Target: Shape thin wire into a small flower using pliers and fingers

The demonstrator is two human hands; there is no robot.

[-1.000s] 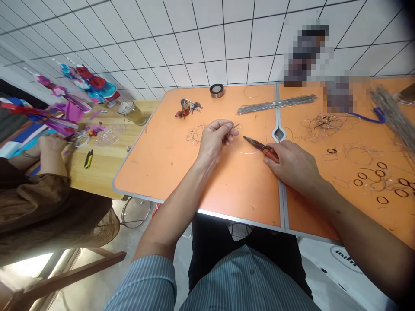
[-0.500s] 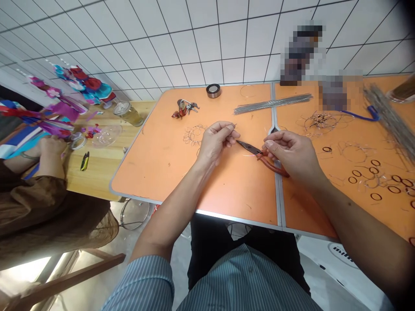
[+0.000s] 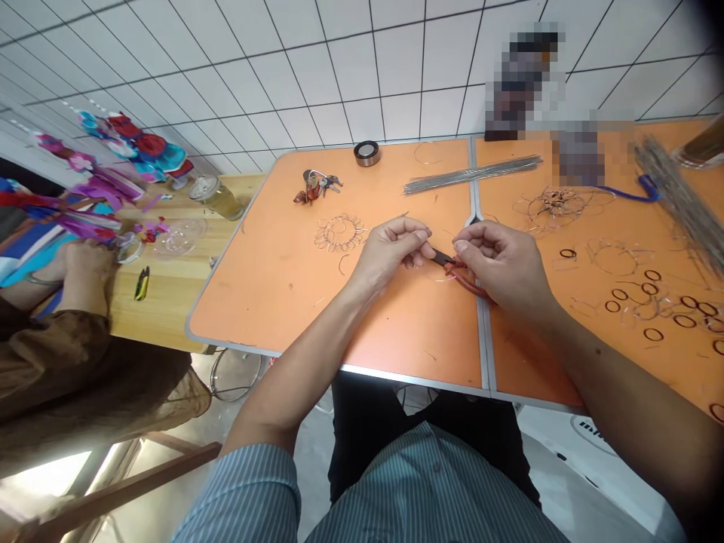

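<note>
Right hand curled round the pliers, thumb and forefinger tips pressed together above the red handles; left hand pinching thumb to forefinger, on thin wire as far as I can make out, most of it too fine to follow. From my remote view the pliers lie between the two hands, just above the orange table, red handles running back under the right palm, dark nose angled up to the left fingertips. Nose tip hidden behind those fingers, so I cannot tell whether the jaws bite on anything. Faint length of the wire shows just below the pliers. Just left of the left hand I note a looped wire ring, flat on the tabletop. Beyond the hands, a bundle of straight wires lies across the table seam; farther back, keys and a tape roll. To the right, tangled wire and scattered dark rings. Far left, at a wooden table, I see a co-worker's hands near a yellow-and-black cutter.
</note>
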